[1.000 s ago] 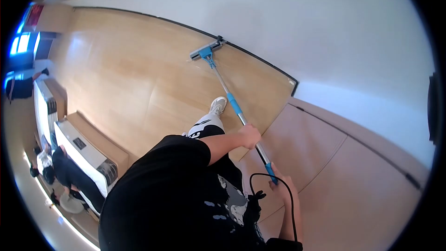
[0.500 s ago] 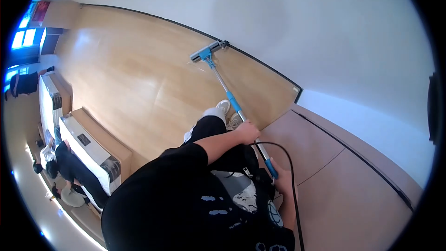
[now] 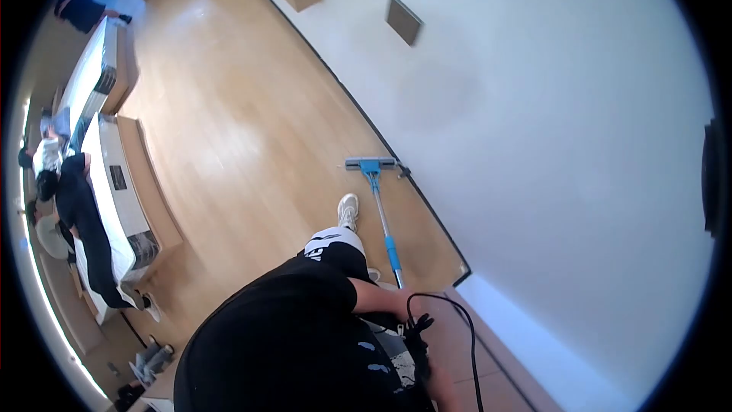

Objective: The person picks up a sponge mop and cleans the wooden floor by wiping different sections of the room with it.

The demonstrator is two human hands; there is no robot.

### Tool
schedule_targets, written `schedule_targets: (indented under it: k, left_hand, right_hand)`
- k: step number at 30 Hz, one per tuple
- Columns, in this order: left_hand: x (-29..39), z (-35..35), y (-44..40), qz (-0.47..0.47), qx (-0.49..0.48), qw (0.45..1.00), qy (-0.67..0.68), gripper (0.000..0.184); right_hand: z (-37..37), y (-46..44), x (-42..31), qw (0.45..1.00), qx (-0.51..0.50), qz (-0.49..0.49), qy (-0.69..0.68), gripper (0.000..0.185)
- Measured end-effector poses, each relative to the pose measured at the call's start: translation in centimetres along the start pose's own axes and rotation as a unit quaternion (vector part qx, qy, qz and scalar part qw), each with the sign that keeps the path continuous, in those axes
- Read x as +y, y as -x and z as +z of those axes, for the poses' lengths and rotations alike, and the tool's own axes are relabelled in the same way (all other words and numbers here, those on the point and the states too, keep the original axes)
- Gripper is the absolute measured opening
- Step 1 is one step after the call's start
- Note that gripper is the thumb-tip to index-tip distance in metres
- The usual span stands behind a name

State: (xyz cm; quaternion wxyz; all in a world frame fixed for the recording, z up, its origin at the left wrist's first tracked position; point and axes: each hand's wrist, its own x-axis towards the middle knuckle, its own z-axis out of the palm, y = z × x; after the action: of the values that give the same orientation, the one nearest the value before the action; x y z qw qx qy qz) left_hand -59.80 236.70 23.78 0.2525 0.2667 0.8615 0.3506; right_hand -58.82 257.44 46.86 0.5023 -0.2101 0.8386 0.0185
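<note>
A long-handled mop (image 3: 386, 223) with a silver pole, blue sleeve and wide grey-and-blue head (image 3: 371, 165) reaches away from my body. The head rests on the wooden floor, its right end at the dark skirting strip along the wall. My left hand (image 3: 402, 303) is wrapped round the pole, partly behind a black cable (image 3: 462, 307). Lower down, my right hand (image 3: 441, 386) shows only as a strip of skin beside my black shirt. Its fingers and the pole's lower end are hidden.
Pale wooden floor (image 3: 229, 130) runs along the white wall (image 3: 549, 145), which carries a grey plate (image 3: 404, 20). Beds with bare mattresses (image 3: 118, 175) line the left side. People in dark and light clothes lean over them, and another person (image 3: 85, 9) is farther back.
My view has turned and shifted, bringing the wall plate into sight. The mop head appears lower and further right, still by the skirting. My hands sit lower, and one foot has stepped forward.
</note>
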Motion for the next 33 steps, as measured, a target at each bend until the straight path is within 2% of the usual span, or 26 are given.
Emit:
schedule_targets:
  k: [1, 2, 5, 6, 9, 11, 12, 13, 15, 19, 21, 23, 25, 26, 28, 29, 30, 31, 32, 33]
  left_hand:
    - [-0.6, -1.9, 1.7, 0.018, 0.058, 0.998, 0.009, 0.019]
    - [-1.4, -3.6, 2.1, 0.019, 0.075, 0.997, 0.029, 0.019]
    - [-3.1, -7.8, 4.2, 0.029, 0.124, 0.989, 0.068, 0.018]
    - [-3.6, -9.2, 4.9, 0.041, 0.139, 0.987, 0.064, 0.019]
    - [-5.3, -12.3, 5.6, 0.043, 0.247, 0.967, 0.041, 0.017]
    - [-6.3, -13.9, 6.8, 0.033, 0.297, 0.954, 0.024, 0.015]
    - [-7.3, -14.8, 7.2, 0.065, 0.311, 0.948, 0.01, 0.013]
    - [-7.2, -15.3, 7.8, 0.023, 0.294, 0.954, 0.049, 0.012]
    - [-8.2, -19.1, 10.9, -0.044, 0.274, 0.959, 0.057, 0.013]
    - [-10.8, -21.5, 13.7, -0.098, 0.296, 0.949, 0.048, 0.013]
    - [-12.5, -22.2, 13.3, -0.131, 0.329, 0.934, 0.052, 0.014]
    - [-13.8, -22.2, 12.1, -0.165, 0.356, 0.918, 0.057, 0.013]
    - [-15.5, -21.9, 10.1, -0.193, 0.336, 0.921, 0.031, 0.013]
    - [-15.7, -21.7, 9.6, -0.218, 0.333, 0.917, 0.034, 0.012]
    - [-16.8, -21.2, 7.1, -0.266, 0.324, 0.907, 0.036, 0.011]
    - [-17.2, -20.8, 6.1, -0.267, 0.378, 0.886, 0.024, 0.012]
    - [-17.2, -20.2, 5.2, -0.267, 0.429, 0.863, 0.015, 0.013]
    - [-17.0, -19.6, 3.7, -0.262, 0.477, 0.839, 0.007, 0.015]
    - [-17.0, -19.1, 2.2, -0.298, 0.519, 0.8, 0.042, 0.023]
    - [-17.5, -18.2, 0.8, -0.362, 0.592, 0.718, 0.048, 0.024]
  right_hand:
    - [-1.1, -0.7, -1.4, 1.0, 0.011, -0.015, -0.006, 0.076]
    - [-3.5, -0.9, -3.0, 0.996, 0.025, -0.063, -0.058, 0.079]
    - [-10.7, -0.7, -10.4, 0.998, 0.009, -0.052, -0.018, 0.083]
    - [-16.3, -0.1, -19.2, 0.977, -0.127, 0.172, -0.026, 0.084]
    - [-21.6, -0.9, -24.6, 0.976, -0.123, 0.178, 0.011, 0.081]
    - [-22.8, -1.9, -24.5, 0.988, -0.087, 0.104, 0.077, 0.079]
    - [-23.4, -2.3, -23.9, 0.989, -0.07, 0.07, 0.108, 0.078]
    - [-23.5, -2.0, -23.6, 0.988, -0.051, 0.034, 0.141, 0.077]
    - [-25.4, -3.9, -24.8, 0.979, -0.081, 0.053, 0.178, 0.08]
    - [-26.6, -6.8, -26.0, 0.973, -0.035, -0.02, 0.227, 0.081]
    - [-27.7, -8.2, -26.8, 0.966, -0.03, -0.056, 0.252, 0.081]
    - [-28.3, -9.1, -28.2, 0.971, -0.041, -0.002, 0.235, 0.082]
    - [-28.6, -11.3, -25.9, 0.953, -0.005, -0.109, 0.284, 0.081]
    - [-28.4, -12.0, -26.0, 0.958, -0.005, -0.082, 0.275, 0.08]
    - [-28.6, -15.2, -22.3, 0.951, 0.001, -0.126, 0.281, 0.081]
    - [-29.0, -17.0, -19.9, 0.948, 0.005, -0.149, 0.282, 0.081]
    - [-30.0, -18.5, -17.3, 0.944, -0.007, -0.203, 0.259, 0.069]
    - [-30.8, -19.6, -15.1, 0.959, -0.031, -0.204, 0.197, 0.067]
    - [-31.2, -20.2, -13.3, 0.969, -0.056, -0.199, 0.132, 0.065]
    - [-31.3, -20.8, -11.6, 0.976, -0.078, -0.191, 0.066, 0.063]
